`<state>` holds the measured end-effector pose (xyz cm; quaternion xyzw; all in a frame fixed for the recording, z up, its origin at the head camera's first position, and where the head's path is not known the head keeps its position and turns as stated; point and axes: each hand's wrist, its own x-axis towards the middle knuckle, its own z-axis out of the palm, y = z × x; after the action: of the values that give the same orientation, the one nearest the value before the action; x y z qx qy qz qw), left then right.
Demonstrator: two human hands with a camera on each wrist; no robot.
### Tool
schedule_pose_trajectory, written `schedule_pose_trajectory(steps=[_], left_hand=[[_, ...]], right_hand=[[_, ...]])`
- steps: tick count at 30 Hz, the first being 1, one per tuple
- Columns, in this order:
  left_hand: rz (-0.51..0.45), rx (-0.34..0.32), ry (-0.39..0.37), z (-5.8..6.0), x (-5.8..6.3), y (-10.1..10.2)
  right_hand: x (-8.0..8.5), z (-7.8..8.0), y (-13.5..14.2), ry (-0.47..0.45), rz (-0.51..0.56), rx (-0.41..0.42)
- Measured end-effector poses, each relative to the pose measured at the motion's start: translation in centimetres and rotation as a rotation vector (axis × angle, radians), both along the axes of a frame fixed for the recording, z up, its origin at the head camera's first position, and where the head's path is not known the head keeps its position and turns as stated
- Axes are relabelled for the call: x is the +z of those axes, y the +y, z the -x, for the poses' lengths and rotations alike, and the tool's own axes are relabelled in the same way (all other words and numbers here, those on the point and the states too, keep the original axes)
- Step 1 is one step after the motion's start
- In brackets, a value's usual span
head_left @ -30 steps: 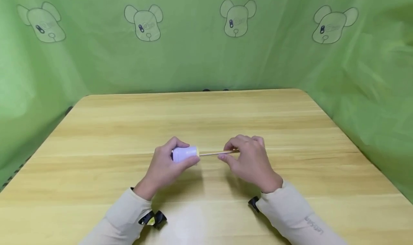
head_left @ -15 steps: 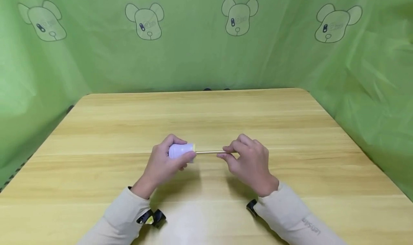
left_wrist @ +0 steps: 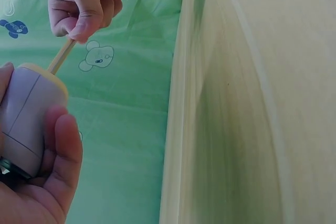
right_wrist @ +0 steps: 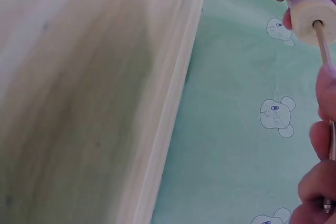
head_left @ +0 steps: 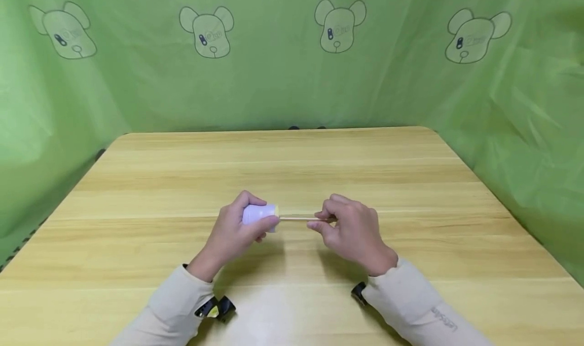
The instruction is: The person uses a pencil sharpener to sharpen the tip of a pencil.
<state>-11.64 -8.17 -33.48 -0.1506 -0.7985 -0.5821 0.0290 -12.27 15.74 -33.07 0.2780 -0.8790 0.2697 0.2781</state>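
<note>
In the head view my left hand (head_left: 228, 237) grips a small lilac pencil sharpener (head_left: 256, 213), lying sideways above the table. Its cream end (right_wrist: 307, 17) faces right and has a round hole, seen in the right wrist view. One end of a thin wooden pencil (head_left: 296, 219) sits inside that hole; its tip is hidden there. My right hand (head_left: 358, 229) pinches the pencil between thumb and fingers, a short way from the sharpener. A metal band (right_wrist: 327, 206) shows near the pencil's far end, partly covered by the fingers. The sharpener's dark base (left_wrist: 16, 169) lies by the left palm.
A wood-grain table (head_left: 292, 168) spreads beneath both hands. Green curtains (head_left: 274, 92) printed with bear heads hang behind it and along both sides. Black straps (head_left: 216, 308) hang at the sleeve cuffs.
The sharpener and left hand shifted slightly left, then back right. My right fingers have rolled and curled more around the pencil, which stays in the hole.
</note>
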Motion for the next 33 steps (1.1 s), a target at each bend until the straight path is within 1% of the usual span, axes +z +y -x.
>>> schedule_pose_trajectory(steps=[2,5,7,9,13,15,18,23,25,26,27,28,30,31,33], left_hand=[[0.029,0.006,0.032,0.0,0.0,-0.1],[0.086,0.01,0.119,-0.1,0.0,-0.2],[0.112,0.007,0.175,0.0,0.0,-0.2],[0.125,-0.003,0.216,-0.1,0.0,-0.3],[0.121,-0.031,0.253,-0.1,-0.1,-0.2],[0.113,-0.044,0.263,-0.1,-0.2,-0.2],[0.101,-0.067,0.288,-0.1,-0.2,-0.2],[0.075,-0.109,0.387,-0.1,-0.3,-0.3],[0.075,-0.106,0.405,0.0,-0.2,-0.3],[0.077,-0.095,0.4,0.0,-0.1,-0.4],[0.079,-0.08,0.383,0.0,-0.1,-0.4],[0.082,-0.062,0.363,0.0,-0.1,-0.4],[0.088,-0.024,0.315,0.0,0.0,-0.4],[0.088,-0.01,0.296,0.0,-0.1,-0.3],[0.09,0.017,0.258,0.0,-0.2,-0.2]], right_hand=[[0.2,-0.1,0.0,-0.094,0.004,-0.004],[0.5,-0.1,0.1,-0.207,0.014,-0.001],[0.8,-0.2,0.1,-0.284,0.032,0.01],[1.0,-0.2,0.2,-0.371,0.057,0.04],[1.5,-0.1,0.5,-0.575,0.124,0.133],[1.7,0.0,0.7,-0.661,0.152,0.176],[1.9,0.1,1.0,-0.759,0.182,0.209],[1.9,0.2,1.3,-0.895,0.199,0.228],[1.8,0.3,1.2,-0.911,0.19,0.219],[1.7,0.3,1.1,-0.904,0.187,0.213],[1.6,0.3,1.0,-0.88,0.182,0.206],[1.6,0.3,0.9,-0.836,0.171,0.192],[1.4,0.3,0.6,-0.709,0.142,0.154],[1.3,0.3,0.5,-0.628,0.128,0.136],[1.0,0.3,0.3,-0.423,0.081,0.082]])
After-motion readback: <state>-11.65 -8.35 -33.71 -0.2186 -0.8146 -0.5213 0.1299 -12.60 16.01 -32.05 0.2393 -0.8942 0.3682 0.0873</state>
